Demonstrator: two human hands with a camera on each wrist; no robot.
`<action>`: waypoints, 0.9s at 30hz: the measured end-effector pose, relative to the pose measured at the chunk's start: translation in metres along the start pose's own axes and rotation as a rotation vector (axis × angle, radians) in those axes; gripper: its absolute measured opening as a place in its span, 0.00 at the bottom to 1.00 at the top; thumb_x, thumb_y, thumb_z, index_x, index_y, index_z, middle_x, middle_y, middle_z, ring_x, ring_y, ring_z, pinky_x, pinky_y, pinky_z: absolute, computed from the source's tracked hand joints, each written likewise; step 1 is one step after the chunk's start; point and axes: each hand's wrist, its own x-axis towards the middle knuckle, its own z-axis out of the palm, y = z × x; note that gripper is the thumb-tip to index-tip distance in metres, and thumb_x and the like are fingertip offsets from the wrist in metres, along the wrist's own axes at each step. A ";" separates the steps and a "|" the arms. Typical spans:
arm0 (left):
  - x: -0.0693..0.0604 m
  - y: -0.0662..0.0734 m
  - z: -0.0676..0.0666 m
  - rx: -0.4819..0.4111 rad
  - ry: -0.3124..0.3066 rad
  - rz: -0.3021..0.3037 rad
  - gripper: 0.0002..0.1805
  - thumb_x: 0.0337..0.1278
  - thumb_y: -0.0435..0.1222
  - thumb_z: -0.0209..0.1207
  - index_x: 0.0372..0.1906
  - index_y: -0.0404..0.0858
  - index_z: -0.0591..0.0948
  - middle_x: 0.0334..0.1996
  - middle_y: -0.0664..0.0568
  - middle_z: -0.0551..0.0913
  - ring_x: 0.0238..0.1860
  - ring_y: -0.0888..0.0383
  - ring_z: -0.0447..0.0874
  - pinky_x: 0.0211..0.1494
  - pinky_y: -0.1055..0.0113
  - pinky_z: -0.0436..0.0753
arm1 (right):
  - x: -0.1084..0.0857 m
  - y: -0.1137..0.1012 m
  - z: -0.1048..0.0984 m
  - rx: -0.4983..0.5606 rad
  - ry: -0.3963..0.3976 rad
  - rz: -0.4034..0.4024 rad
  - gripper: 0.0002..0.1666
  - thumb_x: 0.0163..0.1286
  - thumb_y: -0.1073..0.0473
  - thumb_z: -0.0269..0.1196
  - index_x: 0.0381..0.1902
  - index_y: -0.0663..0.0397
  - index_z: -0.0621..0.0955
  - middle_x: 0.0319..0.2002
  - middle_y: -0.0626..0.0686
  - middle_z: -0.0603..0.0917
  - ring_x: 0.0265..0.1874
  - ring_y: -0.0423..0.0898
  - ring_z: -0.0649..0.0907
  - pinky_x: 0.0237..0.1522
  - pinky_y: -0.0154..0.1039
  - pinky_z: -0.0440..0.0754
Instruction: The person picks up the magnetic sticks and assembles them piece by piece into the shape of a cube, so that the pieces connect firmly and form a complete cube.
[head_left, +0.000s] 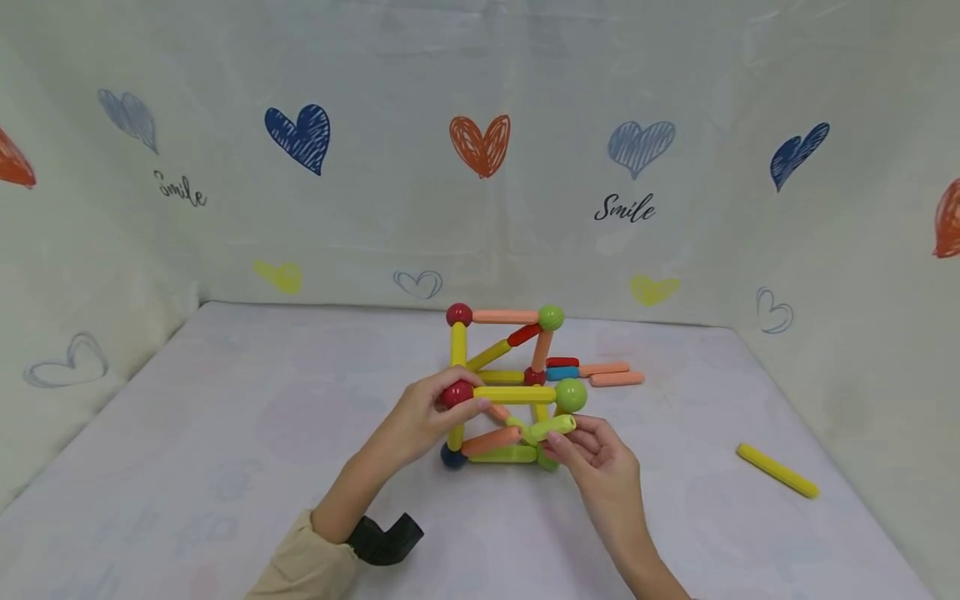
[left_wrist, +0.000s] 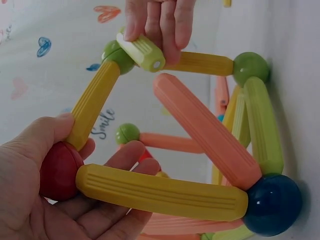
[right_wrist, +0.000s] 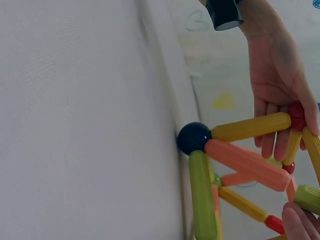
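Note:
An open frame of magnetic sticks and balls stands on the table. My left hand (head_left: pixel 416 417) grips the red ball (head_left: pixel 457 394) at its upper front left corner, thumb on one side and fingers behind. From that ball a yellow stick (head_left: pixel 516 396) runs to a green ball (head_left: pixel 572 396). Below that green ball my right hand (head_left: pixel 609 471) pinches a short light green stick (left_wrist: pixel 142 52) between thumb and fingers. An orange stick (left_wrist: pixel 205 127) slants up from the dark blue ball (left_wrist: pixel 272 205), its upper end apart from the light green stick in the left wrist view.
Behind the frame lie loose orange sticks (head_left: pixel 617 379), a blue stick (head_left: pixel 562 373) and a red stick (head_left: pixel 562 362). A yellow stick (head_left: pixel 777 471) lies far right. A black band (head_left: pixel 386 540) is at my left wrist. A cloth with hearts (head_left: pixel 480 146) hangs behind the table.

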 end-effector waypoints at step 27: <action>-0.002 0.001 -0.001 -0.005 0.002 -0.002 0.13 0.57 0.41 0.61 0.45 0.42 0.77 0.35 0.48 0.76 0.32 0.57 0.74 0.29 0.73 0.78 | -0.006 -0.003 0.003 -0.247 -0.042 -0.008 0.18 0.61 0.53 0.65 0.48 0.53 0.78 0.25 0.55 0.78 0.17 0.42 0.76 0.22 0.32 0.75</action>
